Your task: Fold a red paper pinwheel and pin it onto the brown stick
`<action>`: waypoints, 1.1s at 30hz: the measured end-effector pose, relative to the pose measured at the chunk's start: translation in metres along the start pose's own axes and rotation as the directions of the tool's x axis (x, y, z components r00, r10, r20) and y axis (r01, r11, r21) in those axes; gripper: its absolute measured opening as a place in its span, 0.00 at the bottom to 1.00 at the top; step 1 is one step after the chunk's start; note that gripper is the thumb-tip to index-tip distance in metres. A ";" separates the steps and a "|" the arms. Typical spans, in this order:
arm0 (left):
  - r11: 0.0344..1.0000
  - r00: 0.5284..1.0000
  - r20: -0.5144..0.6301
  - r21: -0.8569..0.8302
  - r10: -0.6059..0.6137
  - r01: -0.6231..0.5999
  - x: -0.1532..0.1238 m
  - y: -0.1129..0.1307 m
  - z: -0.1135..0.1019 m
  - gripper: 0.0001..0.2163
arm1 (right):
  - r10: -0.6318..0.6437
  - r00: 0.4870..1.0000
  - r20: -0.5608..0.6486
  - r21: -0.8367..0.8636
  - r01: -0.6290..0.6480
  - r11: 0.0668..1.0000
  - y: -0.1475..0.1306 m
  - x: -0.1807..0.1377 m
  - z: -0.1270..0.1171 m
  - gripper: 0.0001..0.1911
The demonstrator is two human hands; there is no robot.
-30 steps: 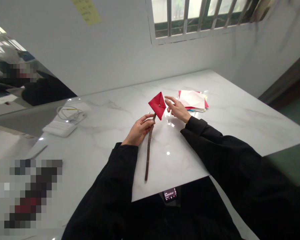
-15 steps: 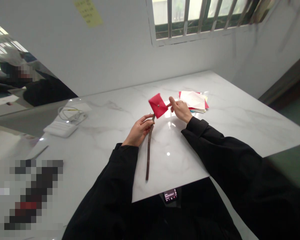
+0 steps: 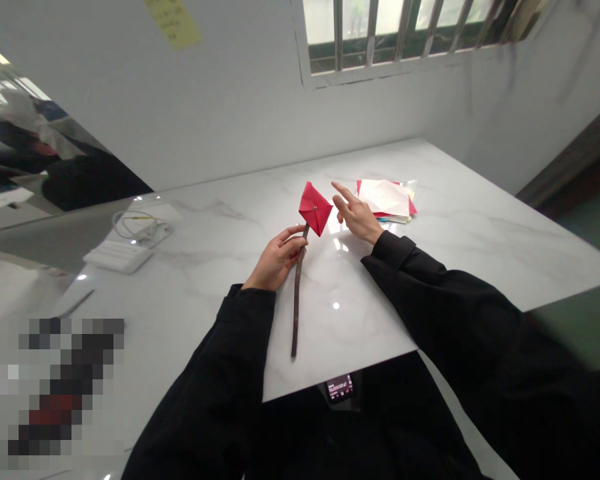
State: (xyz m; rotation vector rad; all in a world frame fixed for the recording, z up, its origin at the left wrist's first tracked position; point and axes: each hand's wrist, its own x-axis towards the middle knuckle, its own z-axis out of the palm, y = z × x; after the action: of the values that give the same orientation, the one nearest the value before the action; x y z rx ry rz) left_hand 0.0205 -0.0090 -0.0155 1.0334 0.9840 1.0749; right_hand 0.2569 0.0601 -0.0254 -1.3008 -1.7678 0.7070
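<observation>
My left hand (image 3: 280, 257) is closed around a thin brown stick (image 3: 297, 307), just below its top. At the stick's upper end sits a red folded-paper pinwheel (image 3: 314, 215), with a small shiny pin at its middle. My right hand (image 3: 356, 215) is close to the pinwheel's right side, apart from it. Its index finger stretches out and the fingers are spread, with nothing in them. The stick slants down toward the table's front edge.
Behind my right hand lies a pile of white and red paper (image 3: 386, 199) on the white marbled table (image 3: 220, 267). To the left are a white box (image 3: 117, 256) and a coiled cable (image 3: 139, 227). Another person (image 3: 25, 143) is at the far left. A barred window (image 3: 405, 33) is above.
The pinwheel has turned a little on its pin. My right index finger, which was at its right corner, has lifted away and stretched out. The left hand keeps its hold.
</observation>
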 end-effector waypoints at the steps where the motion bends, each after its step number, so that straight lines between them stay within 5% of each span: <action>1: 1.000 1.000 -0.001 -0.006 0.001 -0.001 0.000 0.001 0.000 0.22 | 0.018 0.999 0.045 -0.011 -0.017 1.000 0.001 0.001 0.000 0.42; 8: 0.998 0.999 -0.043 -0.056 -0.015 0.013 -0.003 0.005 0.002 0.23 | 0.077 0.995 0.060 -0.076 -0.073 0.994 0.005 0.004 0.002 0.44; 11: 0.996 0.998 -0.068 -0.091 0.007 -0.013 -0.003 0.006 0.002 0.22 | 0.092 0.973 0.211 0.046 -0.104 0.994 -0.002 0.001 0.004 0.40; 15: 0.990 0.994 -0.098 -0.123 0.051 -0.063 -0.001 0.006 0.001 0.20 | 0.019 0.789 0.614 0.244 -0.213 0.946 -0.018 -0.011 0.009 0.34; 17: 0.987 0.990 -0.117 -0.129 0.077 -0.092 0.000 0.005 0.000 0.19 | -0.077 0.691 0.719 0.316 -0.227 0.921 -0.027 -0.018 0.014 0.30; 20: 0.982 0.984 -0.145 -0.139 0.106 -0.126 0.001 0.004 -0.001 0.20 | -0.178 0.640 0.747 0.402 -0.223 0.888 -0.039 -0.027 0.020 0.23; 27: 0.967 0.982 -0.151 -0.212 0.112 -0.143 0.002 0.003 0.000 0.24 | -0.203 0.632 0.748 0.455 -0.266 0.850 -0.044 -0.033 0.031 0.21; 33: 0.949 0.983 -0.162 -0.287 0.084 -0.128 0.006 0.000 -0.004 0.18 | -0.238 0.606 0.759 0.464 -0.246 0.851 -0.041 -0.033 0.037 0.16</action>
State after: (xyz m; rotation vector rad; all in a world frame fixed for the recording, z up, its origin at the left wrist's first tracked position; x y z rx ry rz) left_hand 0.0180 -0.0025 -0.0173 0.7750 0.8578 1.3591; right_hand 0.2096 0.0172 -0.0203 -0.5856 -1.9842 1.8703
